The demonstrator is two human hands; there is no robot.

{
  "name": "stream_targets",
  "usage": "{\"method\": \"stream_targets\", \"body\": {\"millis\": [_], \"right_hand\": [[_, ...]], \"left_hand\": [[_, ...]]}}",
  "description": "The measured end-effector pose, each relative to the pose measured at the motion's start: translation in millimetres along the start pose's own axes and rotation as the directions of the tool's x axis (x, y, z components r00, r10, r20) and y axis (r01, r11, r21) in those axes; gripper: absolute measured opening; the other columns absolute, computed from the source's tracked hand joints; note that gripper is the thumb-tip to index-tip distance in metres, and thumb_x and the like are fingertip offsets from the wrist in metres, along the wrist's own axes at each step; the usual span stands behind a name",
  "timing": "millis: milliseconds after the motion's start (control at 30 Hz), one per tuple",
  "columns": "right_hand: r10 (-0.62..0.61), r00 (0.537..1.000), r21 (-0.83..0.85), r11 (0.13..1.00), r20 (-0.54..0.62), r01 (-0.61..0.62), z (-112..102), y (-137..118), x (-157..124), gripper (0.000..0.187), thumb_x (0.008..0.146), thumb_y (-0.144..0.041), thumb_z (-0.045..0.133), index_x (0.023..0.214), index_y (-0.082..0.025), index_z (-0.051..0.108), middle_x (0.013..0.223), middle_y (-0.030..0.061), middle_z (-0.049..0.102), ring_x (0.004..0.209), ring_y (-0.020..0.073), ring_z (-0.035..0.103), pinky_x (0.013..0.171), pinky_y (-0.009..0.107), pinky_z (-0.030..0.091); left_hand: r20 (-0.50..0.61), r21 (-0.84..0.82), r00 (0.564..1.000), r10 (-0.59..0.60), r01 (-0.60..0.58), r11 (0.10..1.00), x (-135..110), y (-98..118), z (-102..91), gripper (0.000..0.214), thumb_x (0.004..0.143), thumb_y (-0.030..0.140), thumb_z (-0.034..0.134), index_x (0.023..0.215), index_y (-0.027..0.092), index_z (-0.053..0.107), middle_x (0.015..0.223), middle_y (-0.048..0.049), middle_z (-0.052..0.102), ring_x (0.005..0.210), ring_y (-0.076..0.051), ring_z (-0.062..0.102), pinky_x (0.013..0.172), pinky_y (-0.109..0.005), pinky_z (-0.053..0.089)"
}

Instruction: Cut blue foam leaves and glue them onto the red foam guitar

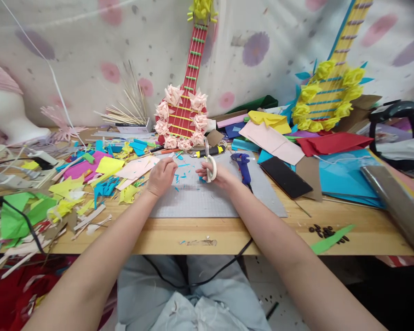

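Over the left part of the grey cutting mat, my left hand is closed with its fingertips together. Whatever it may pinch is too small or hidden to name. My right hand holds scissors by their white handle loops, with the metal blades pointing away from me. Small blue paper scraps lie on the mat between both hands. Beyond the scissors is a yellow-and-black utility knife. To the right of my right hand rests a blue glue gun.
A red paper guitar with pink flowers leans at the back; a yellow one stands further right. Coloured paper scraps cover the left side. On the right are a black phone, blue sheets and dark beads.
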State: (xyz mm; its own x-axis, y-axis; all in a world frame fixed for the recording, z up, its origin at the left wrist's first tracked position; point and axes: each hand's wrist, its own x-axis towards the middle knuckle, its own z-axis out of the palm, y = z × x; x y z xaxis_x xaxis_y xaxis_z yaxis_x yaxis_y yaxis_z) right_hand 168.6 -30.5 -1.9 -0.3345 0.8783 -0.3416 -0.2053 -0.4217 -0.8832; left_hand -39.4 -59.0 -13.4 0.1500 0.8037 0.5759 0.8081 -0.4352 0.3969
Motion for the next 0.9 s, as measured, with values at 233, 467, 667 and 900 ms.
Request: {"method": "stream_targets", "body": {"millis": [233,467,667,900], "right_hand": [[0.053,0.985,-0.062,0.997,0.167,-0.043,21,-1,-3,0.026,0.065,-0.021,0.074,0.072,-0.015,0.050,0.062,0.0007,0.060,0.057,0.0097,0.060,0.042,0.014,0.044],[-0.252,0.961,-0.221,0.949,-0.114,0.223,36,7,5,0.030,0.056,-0.015,0.075,0.069,-0.017,0.047,0.061,-0.0051,0.050,0.052,0.0067,0.050,0.045,0.019,0.045],[-0.314,0.924,-0.171,0.944,-0.220,0.281,56,24,14,0.035,0.059,-0.028,0.074,0.075,-0.019,0.045,0.067,-0.0047,0.051,0.054,0.0070,0.050,0.050,0.021,0.046],[-0.232,0.971,-0.332,0.912,0.062,0.239,42,15,-1,0.039,0.065,-0.048,0.070,0.072,-0.018,0.046,0.061,-0.0025,0.053,0.051,0.0072,0.049,0.044,0.019,0.040]], "left_hand": [[0.086,-0.051,0.996,0.033,-0.028,0.998,-14,-3,7.4,0.013,0.080,0.024,0.047,0.084,0.023,0.059,0.100,-0.0096,0.058,0.100,-0.022,0.052,0.095,-0.038,0.035],[-0.242,-0.224,0.927,-0.285,0.232,0.947,-18,17,16.2,0.030,0.076,0.030,0.056,0.103,0.017,0.051,0.122,-0.0153,0.048,0.111,-0.024,0.048,0.093,-0.038,0.039],[0.143,-0.838,0.666,-0.732,0.475,0.270,-9,43,35.6,0.018,0.072,0.034,0.057,0.078,0.018,0.051,0.079,-0.0015,0.057,0.073,-0.013,0.058,0.070,-0.028,0.049],[0.234,-0.877,0.635,-0.736,0.465,0.122,-7,45,22.4,0.010,0.066,0.021,0.061,0.067,0.016,0.052,0.066,0.0029,0.058,0.063,-0.009,0.056,0.072,-0.027,0.049]]}}
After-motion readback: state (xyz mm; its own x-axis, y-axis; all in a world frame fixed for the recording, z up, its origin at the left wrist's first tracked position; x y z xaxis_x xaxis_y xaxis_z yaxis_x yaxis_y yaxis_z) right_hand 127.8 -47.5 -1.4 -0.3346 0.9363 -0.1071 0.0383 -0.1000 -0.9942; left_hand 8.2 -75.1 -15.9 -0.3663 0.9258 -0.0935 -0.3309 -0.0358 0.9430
